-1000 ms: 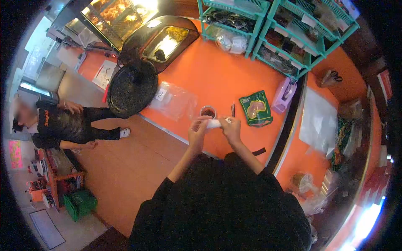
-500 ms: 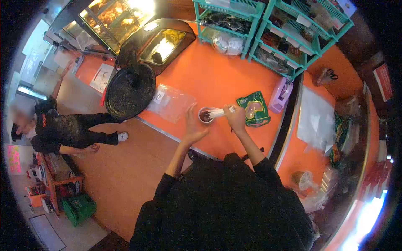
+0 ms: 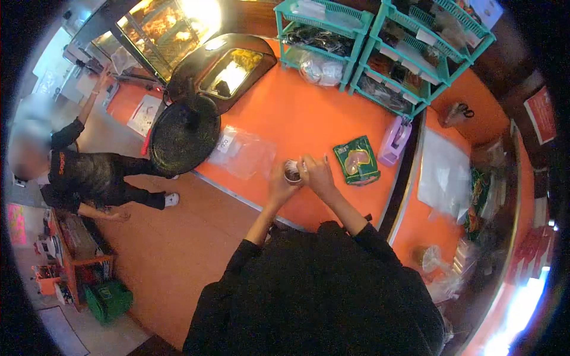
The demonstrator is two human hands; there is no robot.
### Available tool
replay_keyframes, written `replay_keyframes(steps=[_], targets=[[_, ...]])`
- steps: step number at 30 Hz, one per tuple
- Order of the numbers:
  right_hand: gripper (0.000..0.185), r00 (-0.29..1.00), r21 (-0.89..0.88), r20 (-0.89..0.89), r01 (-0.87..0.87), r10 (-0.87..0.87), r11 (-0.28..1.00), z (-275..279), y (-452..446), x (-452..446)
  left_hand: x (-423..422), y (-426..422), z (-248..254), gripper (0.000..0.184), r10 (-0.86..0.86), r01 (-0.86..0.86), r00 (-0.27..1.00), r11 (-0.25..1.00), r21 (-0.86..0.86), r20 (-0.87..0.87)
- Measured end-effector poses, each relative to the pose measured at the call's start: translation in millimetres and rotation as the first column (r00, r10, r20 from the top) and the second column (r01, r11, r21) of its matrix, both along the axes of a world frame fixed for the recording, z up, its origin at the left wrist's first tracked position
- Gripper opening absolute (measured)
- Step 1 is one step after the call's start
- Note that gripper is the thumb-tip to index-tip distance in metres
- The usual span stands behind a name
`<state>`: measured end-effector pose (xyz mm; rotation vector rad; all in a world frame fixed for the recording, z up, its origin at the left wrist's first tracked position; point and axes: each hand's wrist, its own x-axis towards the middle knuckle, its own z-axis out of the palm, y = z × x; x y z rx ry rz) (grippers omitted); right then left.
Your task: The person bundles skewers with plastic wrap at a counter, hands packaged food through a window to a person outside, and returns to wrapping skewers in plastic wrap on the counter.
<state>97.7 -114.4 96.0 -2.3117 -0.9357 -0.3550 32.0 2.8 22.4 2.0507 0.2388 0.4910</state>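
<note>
1. Orange counter (image 3: 297, 107) fills the middle of the head view; everything below is from that view.
2. Small cup (image 3: 293, 178) sits at the counter's near side, between both hands, mouth facing up, dark contents inside.
3. Left hand (image 3: 281, 187) wraps the cup's left and near side, fingers curled on it.
4. Right hand (image 3: 319, 176) at the cup's right rim, fingers bent round a white whisk-like tool (image 3: 291, 165); white strands show in the cup mouth, handle mostly hidden.
5. Green packet (image 3: 358, 160) lies right of the right hand, apart from it. Purple tape dispenser (image 3: 395, 141) just beyond the packet.
6. Clear plastic bag (image 3: 249, 157) with white label lies flat, left of the cup.
7. Black round tray (image 3: 185, 133) farther left, over the counter edge.
8. Teal basket racks (image 3: 350, 18) at the back; scissors (image 3: 466, 111) off right.
9. Co-worker (image 3: 89, 172) in black at far left, one arm raised, well apart.
</note>
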Motion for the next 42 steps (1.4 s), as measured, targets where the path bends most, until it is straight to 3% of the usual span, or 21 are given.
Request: replay_keyframes(steps=[3,5,8,9,10,11,13,17,19,20,22,24,26,28,30,32,34,36,38,41,42], targets=[[0.017,0.997,-0.065,-0.073,0.01,-0.015,0.998,-14,-7,-6,-2,-1,6,0.058,-0.011,0.011,0.999,1.0,0.014,0.05],[0.016,0.987,0.008,-0.157,-0.027,0.028,1.0,-31,-12,-5,-3,-2,10,0.054,-0.025,0.02,0.994,0.998,0.055,0.106],[0.017,0.981,-0.007,-0.168,-0.102,0.099,0.995,-36,-18,-3,-2,-3,5,0.05,-0.039,0.048,0.993,0.996,-0.077,0.111],[0.017,0.981,-0.007,-0.168,-0.098,0.096,0.995,-33,-18,-2,-3,-3,8,0.045,-0.023,0.02,0.993,0.999,0.028,0.114],[0.019,0.99,-0.177,-0.072,-0.129,0.118,0.976,-30,-19,0,-4,-4,10,0.041,-0.007,-0.009,0.993,0.991,0.133,0.12],[0.021,0.987,-0.343,0.02,-0.14,0.157,0.929,-23,-18,3,-2,-7,15,0.041,-0.009,-0.007,0.993,0.991,0.132,0.122],[0.023,0.987,-0.392,-0.062,-0.163,0.151,0.906,-12,-12,9,5,-13,25,0.034,0.078,-0.126,0.977,0.962,0.244,0.196],[0.032,0.968,-0.413,-0.213,-0.212,0.132,0.886,-10,-5,18,14,-15,6,0.034,0.065,-0.097,0.992,0.944,0.314,0.111],[0.035,0.979,-0.432,-0.181,-0.169,0.098,0.886,-3,-6,18,23,-12,-6,0.058,-0.041,0.042,0.999,0.867,0.496,-0.013],[0.039,0.987,-0.449,-0.147,-0.123,0.063,0.885,4,-7,18,23,-13,0,0.058,-0.04,0.041,0.999,0.868,0.495,-0.013],[0.042,0.974,-0.372,-0.21,-0.164,0.09,0.914,17,-13,20,20,-16,11,0.044,-0.048,0.023,0.993,0.974,0.225,0.104],[0.045,0.956,-0.289,-0.268,-0.198,0.119,0.937,20,-18,24,22,-19,14,0.047,-0.073,0.038,0.987,0.972,0.231,0.144],[0.05,0.966,-0.23,-0.2,-0.211,0.166,0.95,17,-22,29,26,-24,10,0.05,-0.098,0.051,0.977,0.97,0.239,0.188],[0.053,0.956,-0.255,-0.232,-0.238,0.18,0.937,16,-30,27,32,-28,1,0.055,-0.051,0.056,0.996,0.996,-0.066,0.078],[0.057,0.947,-0.279,-0.257,-0.265,0.194,0.923,17,-34,21,40,-29,-3,0.056,-0.043,0.045,0.994,0.999,-0.014,0.102],[0.062,0.996,-0.113,-0.06,-0.068,0.061,0.991,18,-33,10,44,-32,0,0.057,-0.021,0.017,0.992,0.999,0.034,0.127],[0.064,0.999,-0.043,-0.032,-0.017,0.016,0.999,16,-33,7,44,-36,10,0.059,-0.041,0.048,0.998,0.991,-0.127,0.057],[0.066,0.999,0.041,-0.018,0.039,-0.038,0.998,2,-31,15,50,-35,3,0.06,-0.025,0.035,0.994,0.994,-0.1,0.102],[0.065,0.993,-0.225,0.037,-0.098,0.109,0.969,-18,-35,21,53,-34,-6,0.061,-0.036,0.046,0.99,0.996,-0.073,0.136],[0.056,0.996,-0.225,0.056,-0.048,0.062,0.973,-16,-39,26,63,-32,-9,0.063,-0.038,0.055,0.977,0.996,-0.073,0.21],[0.056,0.997,-0.227,0.052,-0.049,0.062,0.973,-9,-40,28,62,-30,-2,0.064,-0.015,0.021,0.995,0.998,-0.056,0.101]])
